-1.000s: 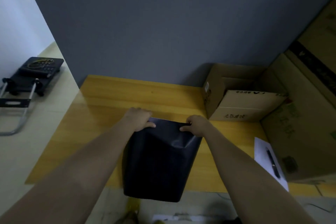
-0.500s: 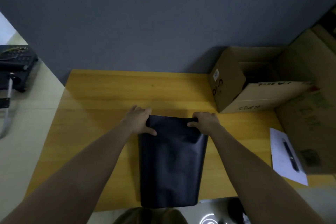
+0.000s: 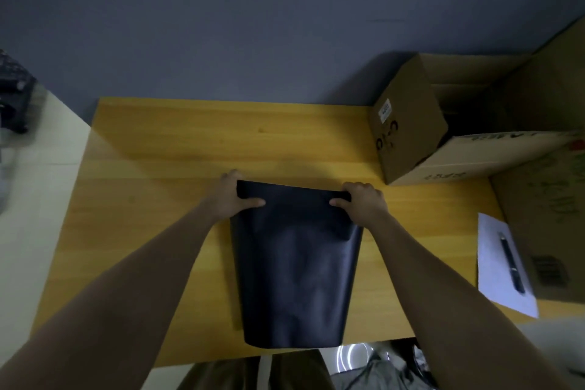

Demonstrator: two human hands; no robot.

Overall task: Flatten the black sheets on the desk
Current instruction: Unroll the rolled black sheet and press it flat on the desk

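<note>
A black sheet [image 3: 294, 269] lies in the middle of the yellow wooden desk [image 3: 164, 174], its lower part bulging and curved rather than flat. My left hand [image 3: 232, 195] pinches the sheet's far left corner, thumb on top. My right hand [image 3: 361, 201] pinches the far right corner the same way. The far edge is stretched straight between both hands. The sheet's near end reaches almost to the desk's front edge.
An open cardboard box [image 3: 411, 123] stands at the back right, with a larger carton [image 3: 544, 225] beside it. A white paper [image 3: 503, 266] with a black pen [image 3: 511, 263] lies at the right edge. A grey wall backs the desk. A dark device [image 3: 14, 98] sits far left.
Both hands have pulled the sheet's far edge wider and farther onto the desk, so it lies more spread out. The view has tilted and shifted toward the desk.
</note>
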